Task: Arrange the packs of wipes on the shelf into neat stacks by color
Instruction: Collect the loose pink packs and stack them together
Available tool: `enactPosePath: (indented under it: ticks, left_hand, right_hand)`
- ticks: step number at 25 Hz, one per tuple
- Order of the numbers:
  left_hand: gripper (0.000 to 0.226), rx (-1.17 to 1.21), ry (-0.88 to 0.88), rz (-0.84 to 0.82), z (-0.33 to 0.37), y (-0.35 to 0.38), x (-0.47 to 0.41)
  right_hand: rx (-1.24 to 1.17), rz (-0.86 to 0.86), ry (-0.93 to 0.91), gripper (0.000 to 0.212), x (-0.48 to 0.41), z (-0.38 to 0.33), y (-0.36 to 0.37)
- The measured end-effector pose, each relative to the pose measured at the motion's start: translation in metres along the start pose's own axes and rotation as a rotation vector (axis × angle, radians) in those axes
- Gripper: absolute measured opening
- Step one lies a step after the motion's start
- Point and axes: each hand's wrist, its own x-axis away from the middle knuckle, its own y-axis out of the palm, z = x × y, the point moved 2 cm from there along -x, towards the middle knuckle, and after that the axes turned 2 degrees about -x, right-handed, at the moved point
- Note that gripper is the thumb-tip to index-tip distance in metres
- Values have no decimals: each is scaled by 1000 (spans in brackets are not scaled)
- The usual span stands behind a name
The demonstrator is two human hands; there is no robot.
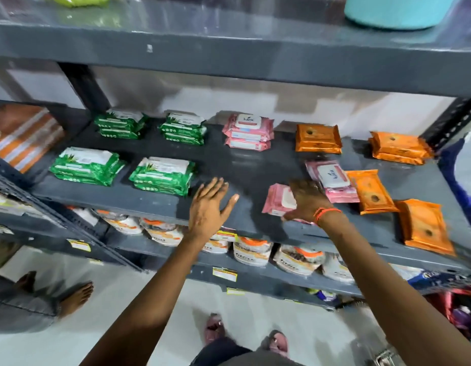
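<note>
Leftmost, four green stacks (123,151) are seen on the shelf (229,165); left hand (208,207) is held w/ fingers spread, empty. Right hand (307,200) is laid, apparently flat, on a pink pack (278,199); orange packs (371,190) lie beside.

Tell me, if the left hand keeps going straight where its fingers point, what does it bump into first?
Probably nothing soon. The left hand points up and slightly right across bare shelf. The pink wipes stack at the back looks like the first thing in line, though depth is hard to judge.
</note>
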Motion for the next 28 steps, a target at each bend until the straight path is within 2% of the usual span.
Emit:
enactPosePath:
  ticks: [2, 6, 10, 14, 16, 18, 21, 23, 26, 28]
  left_hand:
    - [86, -34, -9, -85, 1, 3, 11]
    - [90, -74, -69, -122, -17, 1, 26]
    - [81, -144, -53, -205, -31, 4, 38]
    - [79, -177, -42, -230, -36, 8, 40]
    - [80, -175, -38, -225, -38, 8, 39]
    - [80, -171, -45, -209, -40, 10, 39]
    - [79, -182, -54, -206, -41, 12, 41]
    - [79, -188, -50, -209, -41, 13, 40]
    - [80, -185, -49, -221, -42, 13, 40]
    - [81, -180, -47, -225, -42, 13, 40]
  right_hand:
    - [67, -65, 0, 97, -2, 13, 3]
    - [-103, -58, 26, 81, -15, -9, 13]
    - [-84, 120, 67, 87, -29, -55, 9]
    - [-210, 96, 254, 96, -47, -78, -2]
    - [-127, 84, 214, 74, -50, -80, -14]
    - [53, -14, 41, 54, -49, -79, -26]
    - [227, -310, -72, 65, -39, -80, -30]
    - [242, -368, -92, 66, -40, -80, -21]
    - [61, -170, -162, 43, -45, -83, -17]
    - [110, -27, -141, 66, -48, -80, -11]
